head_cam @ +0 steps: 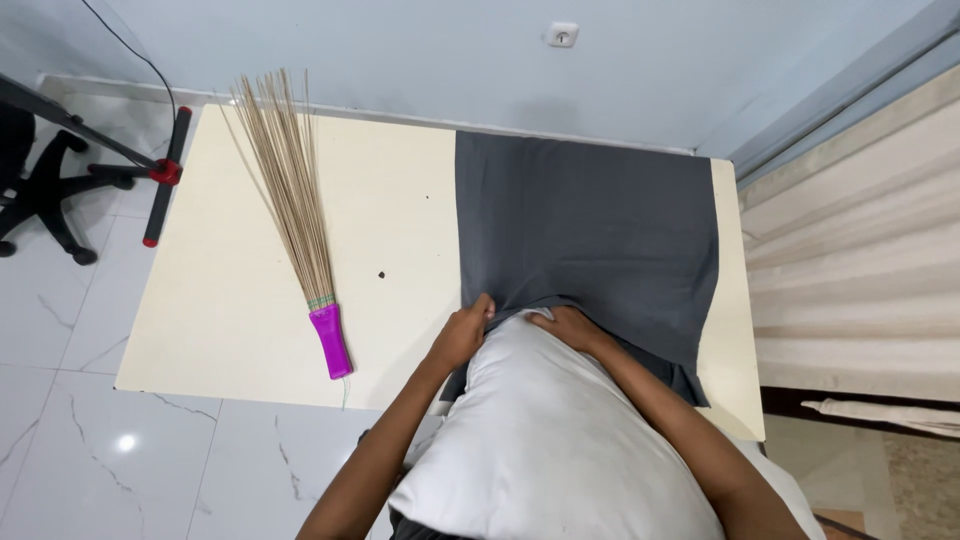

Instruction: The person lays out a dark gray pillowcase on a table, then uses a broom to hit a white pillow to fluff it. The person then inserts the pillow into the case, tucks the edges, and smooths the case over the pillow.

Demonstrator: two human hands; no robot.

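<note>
Looking down, you see a white pillow point(540, 440) lying against your body, its far end partly tucked into the open mouth of a grey cover point(585, 230) that is spread flat over the right half of a cream table point(240, 300). Your left hand point(462, 335) is closed around the cover's near edge at the pillow's left corner — fingers curled tight over the cloth, thumb side up. Your right hand point(568, 327) lies on the pillow's top just at the cover's hem, fingers bent and partly under the grey cloth; whether it pinches the cloth or only presses the pillow you cannot tell. Both forearms run along the pillow's sides. To the left, well apart from your hands, a stick broom point(290, 190) with a purple handle point(330, 342) rests on the table, bristles fanned toward the wall. Beyond the table's left corner a black and red stand point(165, 172) and a chair base point(45, 190) sit on the white floor — a socket point(561, 34) is on the wall
</note>
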